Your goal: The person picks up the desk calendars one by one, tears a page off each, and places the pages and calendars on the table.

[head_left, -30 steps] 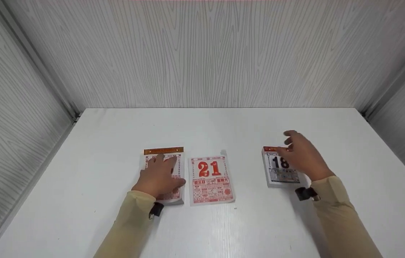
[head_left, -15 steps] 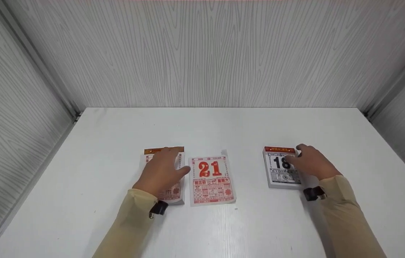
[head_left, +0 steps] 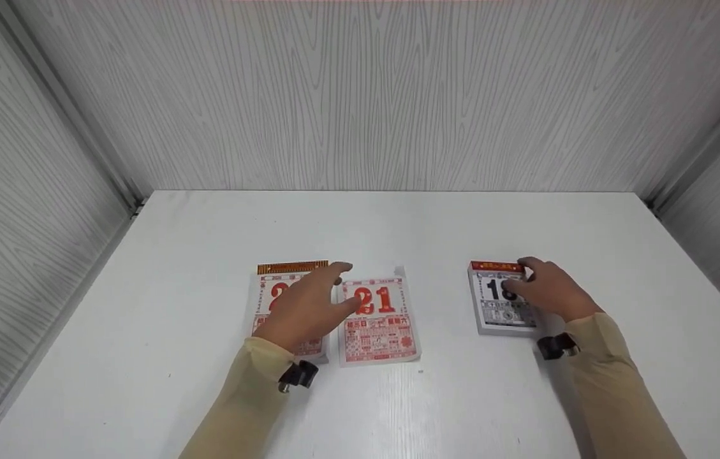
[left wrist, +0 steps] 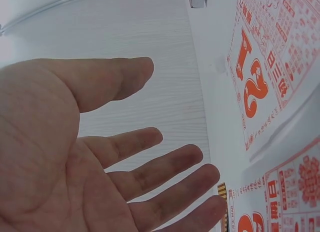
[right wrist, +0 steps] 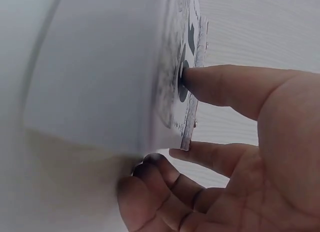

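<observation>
On the white table (head_left: 449, 395), the right hand (head_left: 554, 293) pinches a thick, red-headed tear-off calendar (head_left: 493, 312) showing a black 18, while the left hand (head_left: 305, 309), fingers apart, hangs near a red-printed sheet (head_left: 379, 328).

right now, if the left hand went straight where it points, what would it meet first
Probably the back wall: over the table, the left hand's way looks free, though height is unclear.

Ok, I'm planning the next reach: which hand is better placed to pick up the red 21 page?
Probably the left hand: it's open, its thumb overlapping the left side of the 21 page in the head view. The right hand is farther off, gripping the 18 calendar.
</observation>
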The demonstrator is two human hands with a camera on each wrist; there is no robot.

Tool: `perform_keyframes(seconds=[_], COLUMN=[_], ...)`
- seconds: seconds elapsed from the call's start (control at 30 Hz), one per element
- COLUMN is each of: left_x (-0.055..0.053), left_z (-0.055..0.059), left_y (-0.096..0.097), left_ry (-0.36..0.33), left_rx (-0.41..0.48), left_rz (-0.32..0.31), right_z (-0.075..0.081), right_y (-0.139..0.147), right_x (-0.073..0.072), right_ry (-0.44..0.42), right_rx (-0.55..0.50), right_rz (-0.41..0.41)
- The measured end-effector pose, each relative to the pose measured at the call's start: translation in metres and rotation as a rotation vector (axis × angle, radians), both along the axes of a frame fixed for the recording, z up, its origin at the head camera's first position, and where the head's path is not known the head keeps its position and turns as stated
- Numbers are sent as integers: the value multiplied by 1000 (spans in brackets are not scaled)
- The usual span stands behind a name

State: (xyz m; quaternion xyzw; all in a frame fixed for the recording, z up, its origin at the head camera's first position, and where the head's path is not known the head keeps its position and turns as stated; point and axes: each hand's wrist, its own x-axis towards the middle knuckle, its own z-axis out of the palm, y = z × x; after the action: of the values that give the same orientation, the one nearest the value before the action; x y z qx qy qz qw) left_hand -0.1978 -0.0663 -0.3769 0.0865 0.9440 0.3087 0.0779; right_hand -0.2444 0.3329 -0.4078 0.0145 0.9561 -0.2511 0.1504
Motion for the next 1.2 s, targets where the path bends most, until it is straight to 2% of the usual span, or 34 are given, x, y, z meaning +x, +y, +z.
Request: perform_keyframes(seconds=[0.13, 0.3, 0.5, 0.8, 1.03, 1.2], left_x=[1, 1, 3, 4, 5, 6], left_z=[1, -1, -2, -5, -8, -9], left_y=[2, 7, 8, 9, 13, 16], left_ry=[-10, -8, -8, -15, -22, -32], left_rx=[-3, -3, 9, 27, 9, 35], left_rz=[-9, -28, -34, -44, -82, -127], right_z=[2, 5, 12, 29, 40, 50], right_y=[1, 4, -1, -18, -34, -46], right_x=[1, 4, 6, 14, 21, 25], right_ry=[24, 10, 20, 207, 364, 471], right_rx=[-21, -49, -135, -227, -315, -370], right_rz=[-19, -66, -82, -30, -27, -26])
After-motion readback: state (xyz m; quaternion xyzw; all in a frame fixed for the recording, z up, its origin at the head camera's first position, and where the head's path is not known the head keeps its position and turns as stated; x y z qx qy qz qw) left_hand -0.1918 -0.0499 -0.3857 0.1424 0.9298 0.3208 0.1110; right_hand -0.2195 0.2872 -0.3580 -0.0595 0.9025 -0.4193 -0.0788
